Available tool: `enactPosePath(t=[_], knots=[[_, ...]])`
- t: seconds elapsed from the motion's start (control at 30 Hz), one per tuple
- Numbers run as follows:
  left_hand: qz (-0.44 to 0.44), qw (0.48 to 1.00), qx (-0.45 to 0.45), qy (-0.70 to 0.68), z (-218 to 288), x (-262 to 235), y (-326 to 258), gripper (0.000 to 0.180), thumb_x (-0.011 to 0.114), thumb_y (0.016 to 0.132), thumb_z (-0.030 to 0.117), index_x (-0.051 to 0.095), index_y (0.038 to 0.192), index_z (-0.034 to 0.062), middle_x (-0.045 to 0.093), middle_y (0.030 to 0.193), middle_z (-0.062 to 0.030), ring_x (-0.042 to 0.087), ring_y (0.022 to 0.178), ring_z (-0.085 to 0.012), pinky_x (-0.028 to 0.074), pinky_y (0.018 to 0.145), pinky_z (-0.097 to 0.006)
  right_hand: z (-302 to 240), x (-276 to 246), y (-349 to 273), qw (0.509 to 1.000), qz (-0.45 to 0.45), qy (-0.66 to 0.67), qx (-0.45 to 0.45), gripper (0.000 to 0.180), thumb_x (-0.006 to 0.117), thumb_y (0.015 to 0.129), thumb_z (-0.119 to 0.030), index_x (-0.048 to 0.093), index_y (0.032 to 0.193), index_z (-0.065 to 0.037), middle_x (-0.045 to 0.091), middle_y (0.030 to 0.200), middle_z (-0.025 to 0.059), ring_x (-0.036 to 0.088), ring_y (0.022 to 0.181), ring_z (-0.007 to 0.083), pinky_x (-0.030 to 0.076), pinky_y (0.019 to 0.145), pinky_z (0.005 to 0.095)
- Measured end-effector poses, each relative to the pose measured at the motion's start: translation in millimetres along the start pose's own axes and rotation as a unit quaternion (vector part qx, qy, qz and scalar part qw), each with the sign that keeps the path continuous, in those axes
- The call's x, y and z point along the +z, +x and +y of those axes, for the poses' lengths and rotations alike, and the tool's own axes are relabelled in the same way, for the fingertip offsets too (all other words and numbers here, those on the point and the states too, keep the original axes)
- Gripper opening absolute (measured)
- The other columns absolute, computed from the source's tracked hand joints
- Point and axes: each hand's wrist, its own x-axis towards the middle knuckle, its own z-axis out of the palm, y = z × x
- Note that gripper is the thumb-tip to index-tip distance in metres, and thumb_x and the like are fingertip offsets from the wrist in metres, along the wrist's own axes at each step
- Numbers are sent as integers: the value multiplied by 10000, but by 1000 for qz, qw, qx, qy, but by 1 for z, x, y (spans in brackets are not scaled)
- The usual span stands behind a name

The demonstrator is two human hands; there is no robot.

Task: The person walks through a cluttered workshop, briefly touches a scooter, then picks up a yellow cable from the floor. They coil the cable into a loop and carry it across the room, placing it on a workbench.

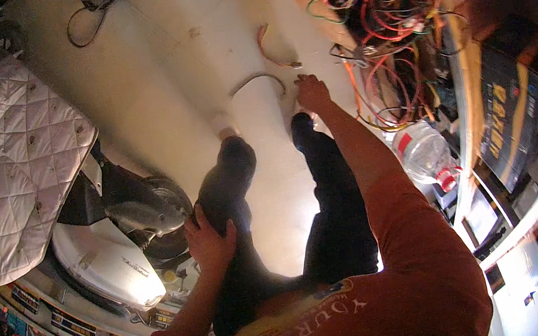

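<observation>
My left hand point(212, 244) rests with spread fingers on my left leg near the knee and holds nothing. My right hand point(313, 94) reaches down past my right knee, low over the pale floor point(175, 63). Its fingers look slightly bent and apart, and I make out nothing between them. Just beyond its fingertips lies a short red-orange wire point(263, 48) with a small end piece. To the left of that hand, a short dark cable point(254, 77) curves across the floor, apart from the fingers.
A large tangle of coloured wires point(388, 12) fills the far right. Nearer, a clear plastic bottle point(423, 150) with a red cap lies beside a shelf with black boxes point(509, 105). At left stands a scooter-like vehicle point(111, 260) with a quilted cover point(22, 165). A dark cable coil point(87, 17) lies far off.
</observation>
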Motion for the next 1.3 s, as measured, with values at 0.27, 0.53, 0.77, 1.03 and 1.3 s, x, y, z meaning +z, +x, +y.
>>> enactPosePath(t=[0.27, 0.53, 0.77, 1.03, 1.3], knots=[[48, 998, 19, -45, -5, 0, 28, 821, 702, 729, 329, 300, 1378, 28, 352, 1314, -285, 391, 1192, -457, 390, 965, -525, 13, 75, 68, 993, 52, -99, -23, 356, 543, 835, -229, 614, 1176, -157, 356, 1473, 79, 414, 1267, 279, 421, 926, 505], [61, 996, 56, -29, -2, -4, 38, 811, 706, 716, 305, 312, 1365, 18, 328, 1344, -290, 382, 1212, -458, 384, 962, -541, 17, 115, 61, 1000, -6, -8, 25, 314, 666, 751, -242, 659, 1042, -126, 586, 1021, 97, 581, 979, 292, 474, 810, 437], [54, 996, 30, -59, -6, -7, 43, 808, 704, 723, 324, 317, 1372, 37, 338, 1331, -295, 392, 1199, -457, 388, 963, -528, -13, 149, 80, 990, 45, -4, 132, 274, 699, 731, -251, 643, 929, -71, 599, 933, 147, 605, 890, 323, 503, 753, 450], [36, 996, 47, -66, -9, -7, 22, 755, 681, 754, 315, 327, 1344, 3, 372, 1277, -290, 417, 1155, -449, 396, 947, -522, -51, 96, 48, 884, 87, 440, 133, 246, 599, 811, -197, 601, 847, 47, 648, 759, 171, 645, 721, 308, 532, 672, 431], [-44, 995, 23, -86, -10, 13, -9, 719, 681, 749, 346, 379, 1284, -27, 437, 1234, -264, 470, 1112, -419, 422, 938, -485, -110, -110, -52, 482, -69, 869, 91, 226, 546, 896, -151, 602, 928, 65, 657, 891, 162, 638, 815, 241, 515, 780, 359]])
